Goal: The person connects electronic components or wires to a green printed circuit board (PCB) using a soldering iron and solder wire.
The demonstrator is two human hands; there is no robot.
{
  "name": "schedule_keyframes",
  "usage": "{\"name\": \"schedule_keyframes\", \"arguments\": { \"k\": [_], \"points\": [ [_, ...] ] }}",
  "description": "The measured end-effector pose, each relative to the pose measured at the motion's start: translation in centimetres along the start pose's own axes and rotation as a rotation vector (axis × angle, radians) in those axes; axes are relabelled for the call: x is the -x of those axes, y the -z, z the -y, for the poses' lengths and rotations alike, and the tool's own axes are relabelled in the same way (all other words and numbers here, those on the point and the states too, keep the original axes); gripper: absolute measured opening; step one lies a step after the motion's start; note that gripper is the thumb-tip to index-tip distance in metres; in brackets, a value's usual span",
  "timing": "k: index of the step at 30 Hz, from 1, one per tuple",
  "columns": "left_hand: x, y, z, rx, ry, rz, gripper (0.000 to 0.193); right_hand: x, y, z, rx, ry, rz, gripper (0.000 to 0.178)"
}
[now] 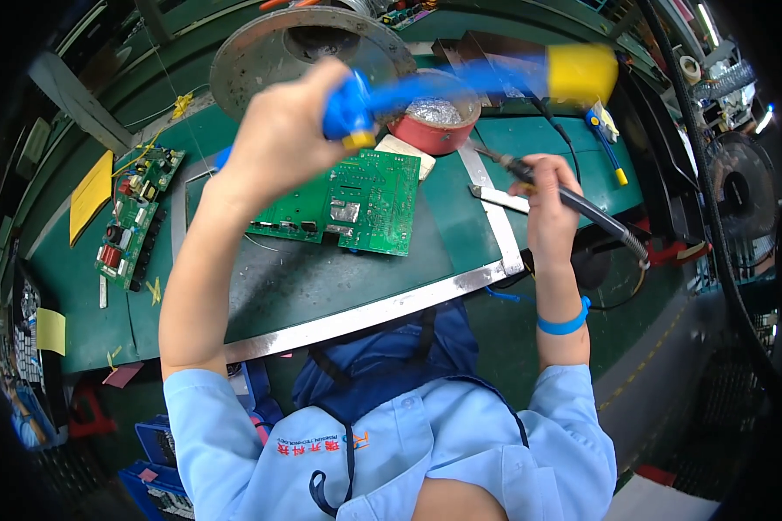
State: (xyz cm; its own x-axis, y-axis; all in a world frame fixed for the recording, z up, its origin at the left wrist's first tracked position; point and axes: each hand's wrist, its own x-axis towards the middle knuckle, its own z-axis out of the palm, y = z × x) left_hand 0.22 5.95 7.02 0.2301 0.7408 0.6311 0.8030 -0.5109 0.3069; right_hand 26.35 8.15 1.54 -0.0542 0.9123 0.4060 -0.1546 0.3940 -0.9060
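Observation:
My left hand [291, 122] is raised above the green circuit board [382, 213], its fingers closed round a blue tool with yellow ends [443, 85]. Motion smears this tool, so I cannot make out its exact kind. A soldering iron [586, 208] is in my right hand [552, 195], its tip angled up and left toward the red round pot [430, 135] of silvery metal. The board lies flat on the green mat, partly hidden by my left hand and wrist. Just left of my right hand lies a flat pale tool with a dark tip [500, 199].
A second board full of components [130, 226] lies at the left beside a yellow pad [93, 198]. A wide metal hood [243, 65] stands at the back. Another blue and yellow tool [608, 148] rests at the right. A metal strip [365, 314] borders the front edge.

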Motion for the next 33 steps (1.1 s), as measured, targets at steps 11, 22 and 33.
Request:
{"name": "schedule_keyframes", "arguments": {
  "k": [11, 22, 33],
  "points": [
    [3.8, -4.9, -7.1, -0.203, -0.155, 0.410, 0.012, 2.7, -1.8, -2.1, -0.283, 0.069, 0.000, 0.018],
    [3.0, -6.7, -4.2, -0.121, -0.235, 0.248, 0.011, 1.9, 0.8, -0.7, -0.207, -0.014, -0.109, 0.014],
    [-1.4, -3.1, -0.8, 0.794, 0.364, -0.499, 0.040, 2.3, 0.0, 0.7, 0.121, -0.072, 0.170, 0.016]
  ]
}}
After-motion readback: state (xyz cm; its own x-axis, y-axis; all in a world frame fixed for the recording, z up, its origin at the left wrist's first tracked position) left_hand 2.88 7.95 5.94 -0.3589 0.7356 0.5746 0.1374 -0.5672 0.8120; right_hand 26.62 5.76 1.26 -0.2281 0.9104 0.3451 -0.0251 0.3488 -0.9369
